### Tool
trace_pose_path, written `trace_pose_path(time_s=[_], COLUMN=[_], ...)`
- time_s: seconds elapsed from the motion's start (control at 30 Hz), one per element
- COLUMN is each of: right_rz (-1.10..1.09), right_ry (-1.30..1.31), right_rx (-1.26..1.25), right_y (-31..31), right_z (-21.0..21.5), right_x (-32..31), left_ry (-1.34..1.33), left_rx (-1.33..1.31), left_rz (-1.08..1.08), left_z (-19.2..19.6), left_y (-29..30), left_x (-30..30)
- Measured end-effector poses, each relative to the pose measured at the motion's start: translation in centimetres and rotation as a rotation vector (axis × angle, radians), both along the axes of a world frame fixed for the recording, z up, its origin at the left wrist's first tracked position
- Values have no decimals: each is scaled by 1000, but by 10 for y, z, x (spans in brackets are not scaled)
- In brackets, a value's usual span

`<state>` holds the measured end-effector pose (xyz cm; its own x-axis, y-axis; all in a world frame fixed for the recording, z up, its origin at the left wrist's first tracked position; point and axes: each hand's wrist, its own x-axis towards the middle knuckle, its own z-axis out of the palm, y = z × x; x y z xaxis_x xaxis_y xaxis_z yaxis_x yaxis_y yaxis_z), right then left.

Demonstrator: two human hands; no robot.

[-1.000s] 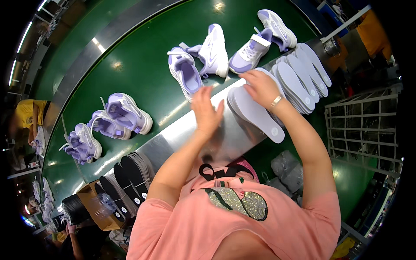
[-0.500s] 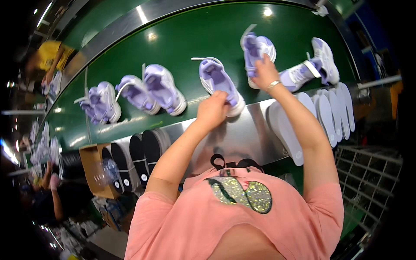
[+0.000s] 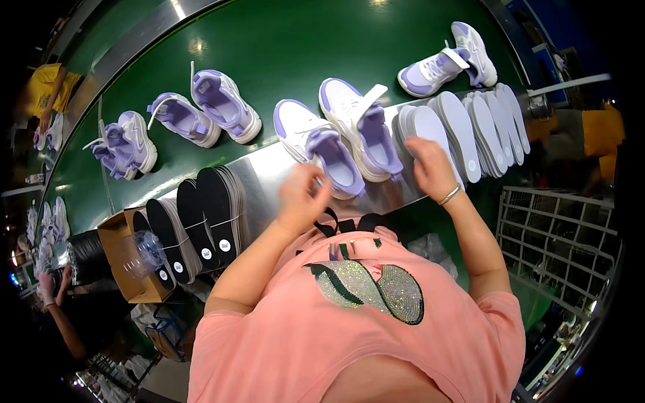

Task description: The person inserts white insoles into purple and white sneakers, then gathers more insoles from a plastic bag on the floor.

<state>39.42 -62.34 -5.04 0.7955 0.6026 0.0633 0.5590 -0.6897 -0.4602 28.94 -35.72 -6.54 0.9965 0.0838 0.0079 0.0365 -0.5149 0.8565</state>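
Note:
Two white and lilac sneakers stand side by side in front of me on the metal edge, heels toward me: the left sneaker (image 3: 293, 126) and the right sneaker (image 3: 344, 107), whose white strap sticks up. My left hand (image 3: 304, 198), slightly blurred, is by the heel of the left one, its fingers loosely bent and apart with nothing seen in them. To the right of the pair, my right hand (image 3: 433, 169) is open, its fingertips at the near end of a stack of pale grey insoles (image 3: 430, 127). A bracelet circles that wrist.
More lilac sneakers (image 3: 225, 107) stand on the green table (image 3: 289, 47) at left, and another pair (image 3: 430, 70) lies at far right. Tied black insoles (image 3: 218, 208) are beside a cardboard box (image 3: 127, 252). A wire rack (image 3: 557, 248) stands at right. Other people work at far left.
Both hands have let go of the sneakers, which now stand together, turned toes away, nearer me. My right hand has come down beside the grey insoles. The view has shifted a little.

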Motion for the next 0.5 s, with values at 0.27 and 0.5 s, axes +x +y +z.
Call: trace_pose_path(time_s=[0.27,0.5], right_rz=[-487,-576], right_ry=[-22,104], right_rx=[-410,-494], right_y=[-32,-27], right_z=[-18,1], right_x=[0,7], left_ry=[-156,113], left_rx=[-36,-361], left_rz=[197,282], left_z=[-10,-42], left_y=[6,26], left_x=[69,84])
